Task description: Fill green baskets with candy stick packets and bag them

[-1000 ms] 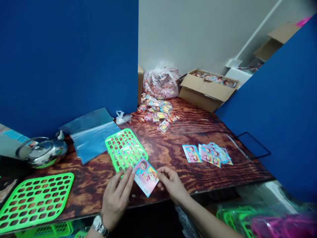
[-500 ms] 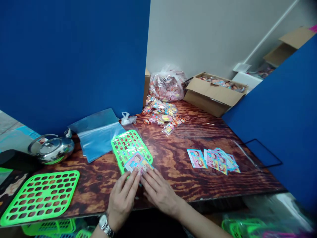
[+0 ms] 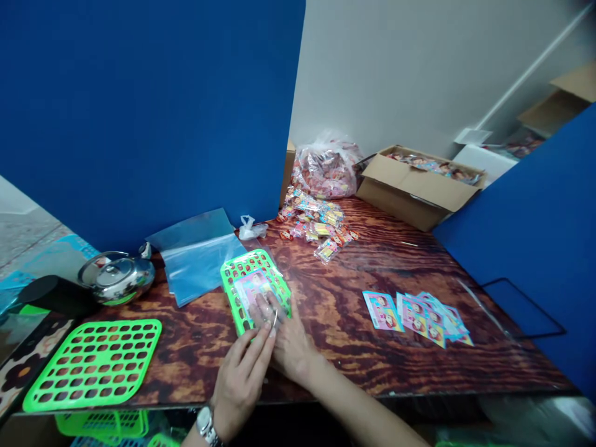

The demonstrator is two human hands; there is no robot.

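Note:
A green plastic basket (image 3: pixel 239 316) with oval holes lies inside a clear plastic bag (image 3: pixel 279 279) on the table. A pink and blue printed card (image 3: pixel 251 285) is over the basket, under the clear film. My right hand (image 3: pixel 288 341) reaches into the bag's near end, its fingers on the lower part of the card and partly blurred behind the plastic. My left hand (image 3: pixel 244 366), with a wristwatch, pinches the bag's edge close to my right fingers. More printed cards (image 3: pixel 421 316) are spread on the table to the right.
Another green perforated piece (image 3: pixel 93 363) lies at left near a steel kettle (image 3: pixel 121 279). Clear plastic sheets (image 3: pixel 200 264) lie behind. Small wrapped packets (image 3: pixel 321 220), a full plastic bag (image 3: pixel 326 167) and a cardboard box (image 3: pixel 416 189) stand at the back. Blue panels (image 3: pixel 186 112) flank the table.
My right hand has moved forward into the bag, and the card has slid further up over the basket. My left hand has shifted from the card to the bag's edge. The view has turned slightly left.

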